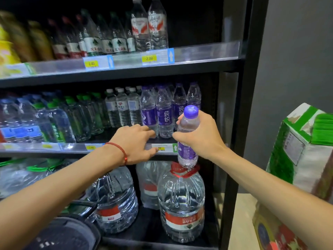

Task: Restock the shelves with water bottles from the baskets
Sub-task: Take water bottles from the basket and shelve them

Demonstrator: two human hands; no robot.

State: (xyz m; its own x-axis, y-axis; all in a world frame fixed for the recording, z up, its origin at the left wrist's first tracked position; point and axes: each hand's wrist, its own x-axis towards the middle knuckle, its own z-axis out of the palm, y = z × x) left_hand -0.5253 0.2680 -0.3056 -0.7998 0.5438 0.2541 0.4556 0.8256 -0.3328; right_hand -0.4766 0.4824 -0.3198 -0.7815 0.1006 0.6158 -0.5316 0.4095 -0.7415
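My right hand grips a purple-capped, purple-labelled water bottle upright, in front of the middle shelf's edge. Several matching purple-labelled bottles stand in rows on that shelf, just behind. My left hand reaches onto the shelf with straight fingers, its fingertips touching the base of the leftmost front purple bottle. A red string bracelet sits on my left wrist. No basket is clearly visible.
White-capped, green-capped and blue-labelled bottles fill the middle shelf to the left. The upper shelf carries more bottles, with bare room at its right. Large red-labelled water jugs stand on the bottom shelf. Green-and-white cartons are stacked at right.
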